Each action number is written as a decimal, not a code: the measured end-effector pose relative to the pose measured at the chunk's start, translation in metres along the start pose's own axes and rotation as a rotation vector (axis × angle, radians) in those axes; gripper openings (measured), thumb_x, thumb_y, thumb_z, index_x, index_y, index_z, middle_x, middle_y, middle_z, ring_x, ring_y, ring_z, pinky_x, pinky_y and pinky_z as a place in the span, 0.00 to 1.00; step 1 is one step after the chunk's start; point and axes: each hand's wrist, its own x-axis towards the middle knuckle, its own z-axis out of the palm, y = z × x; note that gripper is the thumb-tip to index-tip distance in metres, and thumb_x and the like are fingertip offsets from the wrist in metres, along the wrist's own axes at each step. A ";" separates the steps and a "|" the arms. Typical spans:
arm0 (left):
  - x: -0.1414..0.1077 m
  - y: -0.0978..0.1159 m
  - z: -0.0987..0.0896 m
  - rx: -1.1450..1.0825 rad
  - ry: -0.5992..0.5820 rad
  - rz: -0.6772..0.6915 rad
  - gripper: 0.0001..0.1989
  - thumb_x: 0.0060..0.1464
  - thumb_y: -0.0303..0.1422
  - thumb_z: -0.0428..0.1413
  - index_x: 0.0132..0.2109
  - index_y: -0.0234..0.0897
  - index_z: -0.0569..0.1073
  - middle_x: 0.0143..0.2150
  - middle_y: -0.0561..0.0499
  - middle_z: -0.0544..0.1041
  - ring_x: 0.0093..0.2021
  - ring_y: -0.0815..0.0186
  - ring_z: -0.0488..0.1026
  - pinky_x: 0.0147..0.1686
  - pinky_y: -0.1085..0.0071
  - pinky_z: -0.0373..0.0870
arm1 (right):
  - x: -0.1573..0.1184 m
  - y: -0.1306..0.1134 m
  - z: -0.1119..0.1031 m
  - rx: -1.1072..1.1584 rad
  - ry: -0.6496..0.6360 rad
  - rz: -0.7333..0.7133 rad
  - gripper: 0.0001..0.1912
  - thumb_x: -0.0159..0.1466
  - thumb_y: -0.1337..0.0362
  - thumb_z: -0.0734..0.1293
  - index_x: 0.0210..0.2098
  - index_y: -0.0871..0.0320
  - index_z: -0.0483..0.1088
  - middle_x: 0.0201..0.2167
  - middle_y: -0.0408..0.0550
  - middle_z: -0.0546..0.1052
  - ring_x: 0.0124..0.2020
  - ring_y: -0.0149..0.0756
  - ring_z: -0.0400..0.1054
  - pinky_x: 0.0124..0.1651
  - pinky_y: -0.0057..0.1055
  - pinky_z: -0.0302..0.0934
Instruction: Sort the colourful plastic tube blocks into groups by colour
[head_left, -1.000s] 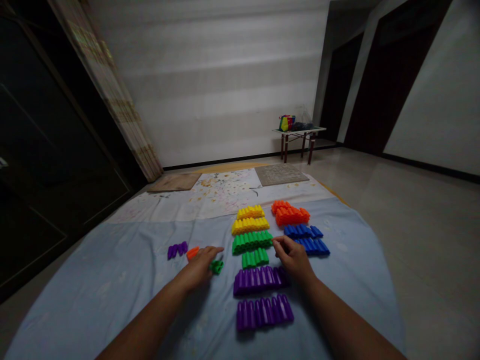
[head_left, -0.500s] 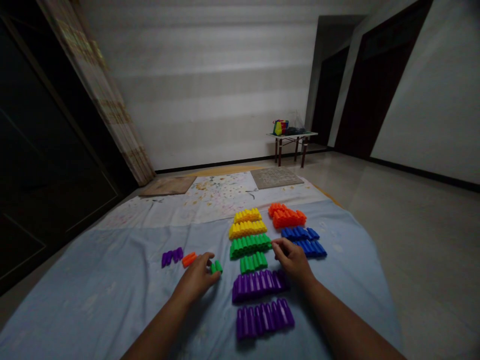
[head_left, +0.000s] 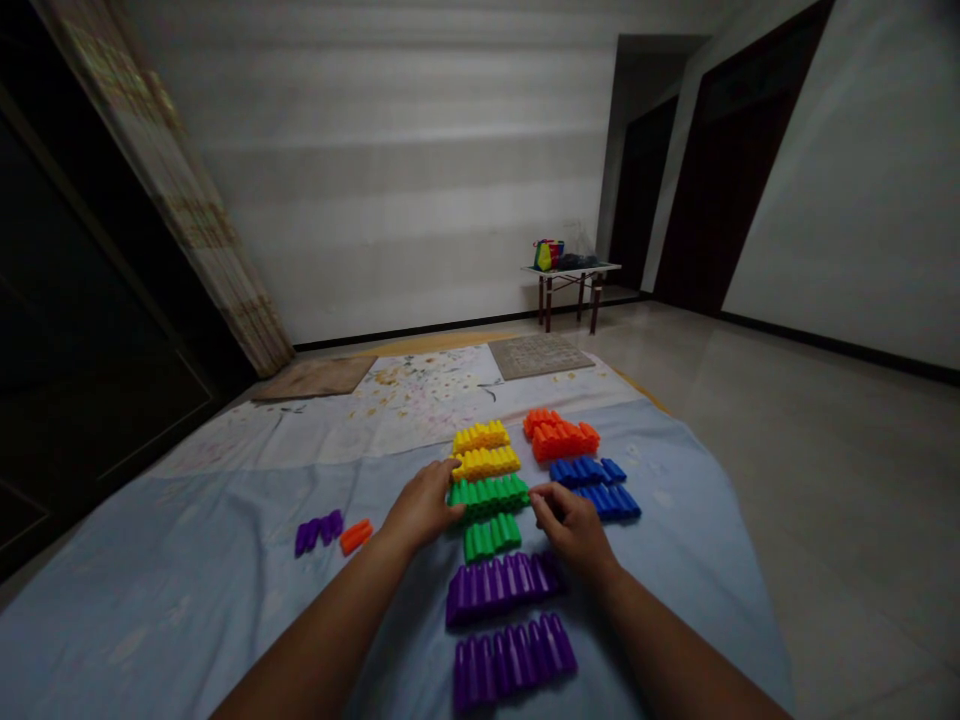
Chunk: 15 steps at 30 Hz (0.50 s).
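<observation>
Glossy bullet-shaped plastic blocks lie in colour-sorted rows on the bed. My left hand (head_left: 426, 508) is at the left end of the longer green row (head_left: 489, 496), thumb and fingers curved around that end. At its right end, the closed fingertips of my right hand (head_left: 568, 520) press against the row. A shorter green row (head_left: 492, 538) lies just in front, then two purple rows (head_left: 506, 588). Behind are yellow rows (head_left: 484, 461). Blue rows (head_left: 609, 502) and an orange stack (head_left: 564, 438) sit beyond my right hand. My left fingers partly hide the green row's end.
Some purple blocks (head_left: 319, 532) and orange blocks (head_left: 356, 537) lie apart on the left of the blue sheet (head_left: 225, 560). Two flat mats (head_left: 540, 357) rest at the bed's far side. A small table (head_left: 574, 268) with a colourful bag stands by the wall.
My left hand has moved right and away from me, from two loose green blocks to the green row's left end. Those blocks no longer show apart. My right hand stays at the right end.
</observation>
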 end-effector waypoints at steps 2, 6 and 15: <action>0.003 -0.002 0.002 0.002 -0.017 -0.005 0.31 0.39 0.30 0.57 0.54 0.33 0.64 0.47 0.43 0.72 0.47 0.58 0.69 0.49 0.63 0.63 | 0.000 0.001 0.000 0.000 0.007 0.003 0.15 0.63 0.57 0.58 0.34 0.60 0.70 0.18 0.42 0.69 0.20 0.30 0.64 0.26 0.25 0.55; 0.005 -0.006 0.005 -0.012 -0.022 -0.020 0.32 0.39 0.33 0.58 0.55 0.34 0.64 0.49 0.42 0.72 0.47 0.58 0.69 0.49 0.64 0.64 | 0.000 0.002 0.000 -0.001 0.011 0.011 0.15 0.63 0.57 0.58 0.34 0.60 0.70 0.18 0.41 0.69 0.20 0.30 0.64 0.25 0.25 0.55; -0.053 -0.056 -0.043 -0.319 0.380 -0.265 0.26 0.46 0.46 0.51 0.47 0.33 0.69 0.44 0.43 0.75 0.41 0.61 0.72 0.42 0.64 0.68 | -0.003 0.001 -0.001 -0.023 -0.031 -0.001 0.15 0.63 0.56 0.58 0.34 0.60 0.70 0.18 0.41 0.69 0.20 0.29 0.63 0.25 0.25 0.55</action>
